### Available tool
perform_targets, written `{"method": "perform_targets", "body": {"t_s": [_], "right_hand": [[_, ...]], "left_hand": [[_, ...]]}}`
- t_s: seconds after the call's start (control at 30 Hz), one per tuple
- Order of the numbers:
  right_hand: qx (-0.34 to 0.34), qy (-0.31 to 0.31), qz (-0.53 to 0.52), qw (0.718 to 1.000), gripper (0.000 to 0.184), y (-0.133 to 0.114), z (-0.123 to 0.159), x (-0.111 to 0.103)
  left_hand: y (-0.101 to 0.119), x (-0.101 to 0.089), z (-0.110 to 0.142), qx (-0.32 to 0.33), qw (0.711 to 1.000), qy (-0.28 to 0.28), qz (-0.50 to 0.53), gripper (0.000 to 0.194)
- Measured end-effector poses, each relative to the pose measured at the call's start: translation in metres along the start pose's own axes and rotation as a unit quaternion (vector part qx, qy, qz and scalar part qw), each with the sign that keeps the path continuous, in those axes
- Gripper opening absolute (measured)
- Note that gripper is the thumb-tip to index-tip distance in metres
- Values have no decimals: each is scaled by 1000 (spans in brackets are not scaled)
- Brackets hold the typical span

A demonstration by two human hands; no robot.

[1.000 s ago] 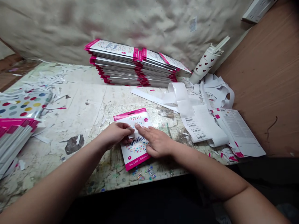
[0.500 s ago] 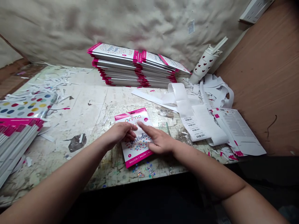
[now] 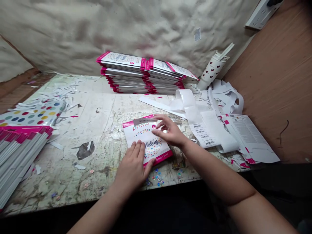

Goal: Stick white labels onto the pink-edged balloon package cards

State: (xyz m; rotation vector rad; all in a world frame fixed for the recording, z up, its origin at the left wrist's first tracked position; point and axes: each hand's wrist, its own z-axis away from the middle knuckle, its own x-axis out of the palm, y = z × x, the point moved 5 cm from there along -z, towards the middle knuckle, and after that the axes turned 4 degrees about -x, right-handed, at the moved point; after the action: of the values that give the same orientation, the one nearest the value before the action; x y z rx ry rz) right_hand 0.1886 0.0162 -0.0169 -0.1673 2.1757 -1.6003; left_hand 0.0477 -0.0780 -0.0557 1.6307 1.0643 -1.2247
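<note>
The left hand (image 3: 133,165) lay flat on a Prima birthday balloon packet (image 3: 146,138), its open fingers (image 3: 136,149) pressing down, seemingly to pin the packet to the desk (image 3: 97,130). The packet's long axis ran away from the person, its pink header end farthest and slightly left. The right hand (image 3: 169,131) curled beside the header near a grey strip (image 3: 145,121); whether its part-closed fingers gripped anything could not be told.

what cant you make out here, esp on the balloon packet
All in the head view:
Full wording on the balloon packet: the left hand and right hand cover parts of it.
Grey strip across its top: too blurred to say what it is.
Digits on the barcode labels: too small.
Stack of packets at left: cut off by the picture's edge.
</note>
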Motion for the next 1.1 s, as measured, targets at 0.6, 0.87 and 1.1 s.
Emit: {"method": "perform_targets", "body": {"t_s": [0.6, 0.87, 1.1], "right_hand": [[196, -16, 214, 957, 19, 38, -10, 16], [7, -160, 436, 886, 49, -1, 21, 37], [160, -72, 462, 870, 64, 35, 36, -6]], "left_hand": [[0, -2, 1, 8, 1000, 19, 7, 63], [0, -4, 2, 23, 1000, -9, 13, 58], [-42, -8, 3, -164, 985, -18, 51, 66]]}}
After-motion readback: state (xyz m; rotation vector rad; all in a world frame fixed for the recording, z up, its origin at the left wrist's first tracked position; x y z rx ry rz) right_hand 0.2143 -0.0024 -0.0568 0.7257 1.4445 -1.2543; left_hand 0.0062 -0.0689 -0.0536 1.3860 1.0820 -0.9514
